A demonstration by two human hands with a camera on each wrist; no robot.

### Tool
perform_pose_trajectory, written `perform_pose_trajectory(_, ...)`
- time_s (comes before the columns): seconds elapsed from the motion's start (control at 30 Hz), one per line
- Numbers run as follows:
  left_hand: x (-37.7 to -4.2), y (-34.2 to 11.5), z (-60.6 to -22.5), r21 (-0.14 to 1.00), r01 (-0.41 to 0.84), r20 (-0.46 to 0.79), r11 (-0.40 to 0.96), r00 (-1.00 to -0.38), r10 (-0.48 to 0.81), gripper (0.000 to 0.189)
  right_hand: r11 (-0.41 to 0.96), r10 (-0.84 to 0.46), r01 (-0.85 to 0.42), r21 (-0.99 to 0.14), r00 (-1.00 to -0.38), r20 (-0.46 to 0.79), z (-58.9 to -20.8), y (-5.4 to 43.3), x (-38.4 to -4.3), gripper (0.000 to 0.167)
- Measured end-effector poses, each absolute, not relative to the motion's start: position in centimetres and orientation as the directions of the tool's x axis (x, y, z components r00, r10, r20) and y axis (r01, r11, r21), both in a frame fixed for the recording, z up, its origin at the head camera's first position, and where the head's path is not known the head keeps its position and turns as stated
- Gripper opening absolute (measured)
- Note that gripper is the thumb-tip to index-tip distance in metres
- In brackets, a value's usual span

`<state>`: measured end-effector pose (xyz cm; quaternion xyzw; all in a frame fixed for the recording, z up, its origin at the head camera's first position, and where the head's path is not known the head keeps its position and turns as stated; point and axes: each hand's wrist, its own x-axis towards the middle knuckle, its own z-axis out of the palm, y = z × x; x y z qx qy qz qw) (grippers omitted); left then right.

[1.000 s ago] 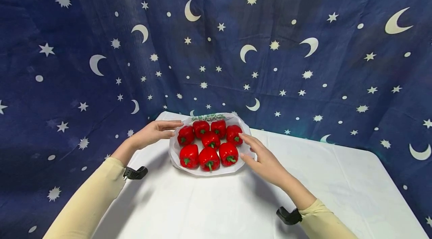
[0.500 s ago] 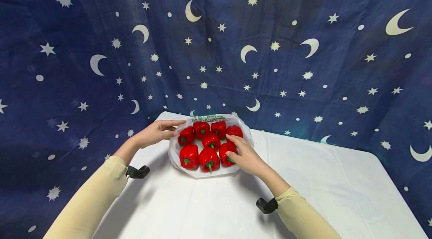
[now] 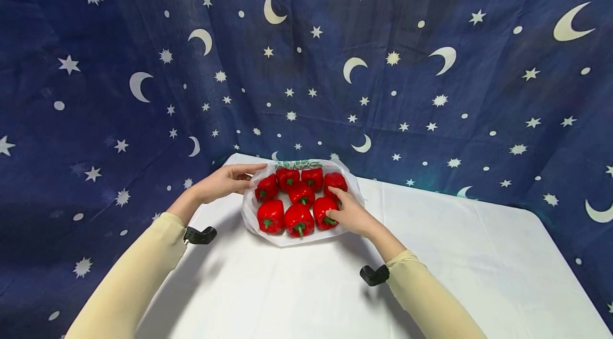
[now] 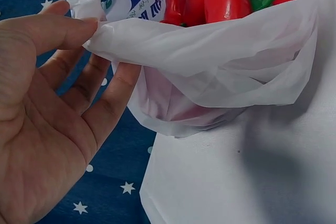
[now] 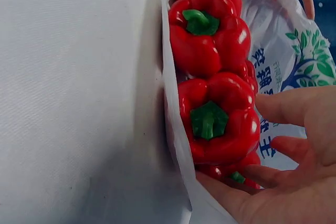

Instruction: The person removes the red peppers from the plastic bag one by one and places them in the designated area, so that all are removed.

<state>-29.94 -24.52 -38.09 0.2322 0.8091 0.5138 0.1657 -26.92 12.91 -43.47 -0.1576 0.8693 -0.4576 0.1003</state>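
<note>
Red bell peppers (image 3: pixel 301 191), eight, glossy, green-stemmed; grouped just below the centre of the head frame, inside the bag. Three make up the lower row, one sits mid-group, four line the upper arc.

Plastic bag (image 3: pixel 249 214), one, white, mouth spread wide with its rim low around the peppers; green leaves and blue lettering on its far side.

Left hand (image 3: pixel 225 182): at the bag's left rim, pinching the edge between thumb and fingers; little finger partly hidden behind the plastic.

Right hand (image 3: pixel 353 214): over the bag's right side, thumb and fingers spread about the lower-right pepper (image 3: pixel 321 209); whether they grip it cannot be told.

Counter (image 3: pixel 239 286): white, across the lower frame, bearing the bag.

Curtain (image 3: pixel 316 70): navy, with pale moons and stars, filling the upper frame.

Sleeves (image 3: pixel 129 275): two, cream, entering from lower left and lower right.
</note>
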Motion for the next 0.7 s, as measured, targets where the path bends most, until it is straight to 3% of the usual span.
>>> perform_pose_trajectory(0.27, -30.44, -24.40, -37.71, 0.902, 0.214, -0.027, 0.376, -0.839, 0.543, 0.055, 0.514, -0.363, -0.119, -0.849, -0.927, -0.090, -43.61, 12.83, -27.92, 0.072)
perform_pose_trajectory(0.7, -30.35, -24.32, -38.29, 0.871, 0.263, 0.006, 0.415, -0.850, 0.527, 0.037, 0.515, -0.298, 0.004, -0.857, -0.937, -0.184, -44.03, 12.49, -28.05, 0.071)
